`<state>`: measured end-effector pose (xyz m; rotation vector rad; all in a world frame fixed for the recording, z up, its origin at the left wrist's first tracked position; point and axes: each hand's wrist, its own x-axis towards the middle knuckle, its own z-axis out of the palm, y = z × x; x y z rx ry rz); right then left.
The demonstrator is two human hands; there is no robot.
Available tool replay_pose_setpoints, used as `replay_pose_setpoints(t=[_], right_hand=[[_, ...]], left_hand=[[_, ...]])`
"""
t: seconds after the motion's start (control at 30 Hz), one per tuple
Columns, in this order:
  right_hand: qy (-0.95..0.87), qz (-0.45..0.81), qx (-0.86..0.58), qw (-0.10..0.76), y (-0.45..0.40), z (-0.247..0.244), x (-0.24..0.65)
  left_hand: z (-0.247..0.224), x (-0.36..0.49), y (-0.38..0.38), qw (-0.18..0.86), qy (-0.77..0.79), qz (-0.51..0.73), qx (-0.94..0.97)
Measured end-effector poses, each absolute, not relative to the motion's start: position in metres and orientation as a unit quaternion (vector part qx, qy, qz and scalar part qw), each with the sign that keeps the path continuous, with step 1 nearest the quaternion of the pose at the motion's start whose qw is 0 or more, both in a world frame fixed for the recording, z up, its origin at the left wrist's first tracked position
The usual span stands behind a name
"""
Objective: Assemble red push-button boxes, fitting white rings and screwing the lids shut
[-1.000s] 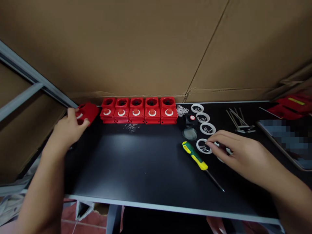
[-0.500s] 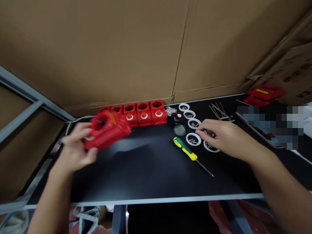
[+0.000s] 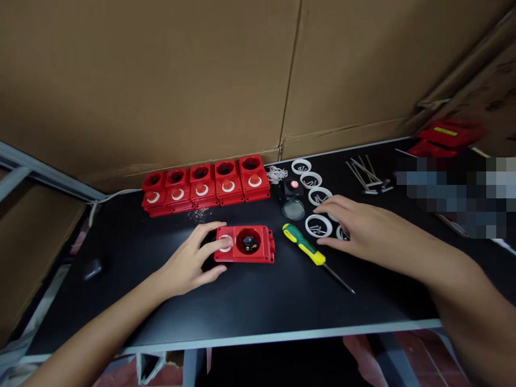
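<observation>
A red plastic housing (image 3: 263,252) lies flat on the black table, a round opening with black and brass parts facing up. My left hand (image 3: 193,258) grips its left end, with fingertips over the white ring mark and the thumb at the near side. My right hand (image 3: 355,226) hovers around a white ring (image 3: 308,233) with small screws inside it; thumb and fingers are spread apart and I see nothing between them. Just left of that hand, a green and yellow screwdriver (image 3: 304,246) lies with its tip toward me.
Several similar red housings (image 3: 201,188) stand in a row at the back. More white rings (image 3: 301,166) hold screws. A clear round lid (image 3: 294,210), white cords (image 3: 276,174) and long bolts (image 3: 368,174) lie nearby. A cardboard wall (image 3: 181,80) rises behind the table.
My left hand has brought the red housing down and to the right, from the air onto the table. My right hand's fingers have spread from a near pinch.
</observation>
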<state>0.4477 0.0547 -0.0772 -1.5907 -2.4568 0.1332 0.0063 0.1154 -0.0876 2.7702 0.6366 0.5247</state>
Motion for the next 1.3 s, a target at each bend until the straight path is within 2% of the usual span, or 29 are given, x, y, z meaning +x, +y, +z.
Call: replay_pose_setpoints(t=[0.4, 0.47, 0.6, 0.7, 0.93, 1.13, 1.3], right_hand=[[-0.845, -0.005, -0.521, 0.123, 0.050, -0.086, 0.444], [-0.843, -0.002, -0.524, 0.121, 0.050, -0.085, 0.443], [-0.846, 0.002, -0.521, 0.118, 0.051, -0.085, 0.442], [-0.848, 0.002, -0.516, 0.120, 0.051, -0.086, 0.443], [-0.850, -0.005, -0.512, 0.126, 0.051, -0.078, 0.442], [-0.853, -0.008, -0.487, 0.184, 0.043, -0.050, 0.425], [-0.850, -0.115, -0.499, 0.123, 0.023, -0.065, 0.396]], left_hand=[[-0.073, -0.001, 0.105, 0.052, 0.129, 0.314, 0.939], [-0.067, 0.003, 0.095, 0.047, 0.154, 0.297, 0.941], [-0.063, 0.014, 0.086, 0.008, 0.041, 0.189, 0.981], [-0.068, 0.015, 0.090, 0.012, 0.039, 0.144, 0.989], [-0.075, 0.010, 0.100, 0.034, 0.058, 0.174, 0.982], [-0.073, 0.011, 0.100, 0.040, 0.059, 0.193, 0.979], [-0.075, 0.006, 0.104, 0.030, 0.098, 0.208, 0.973]])
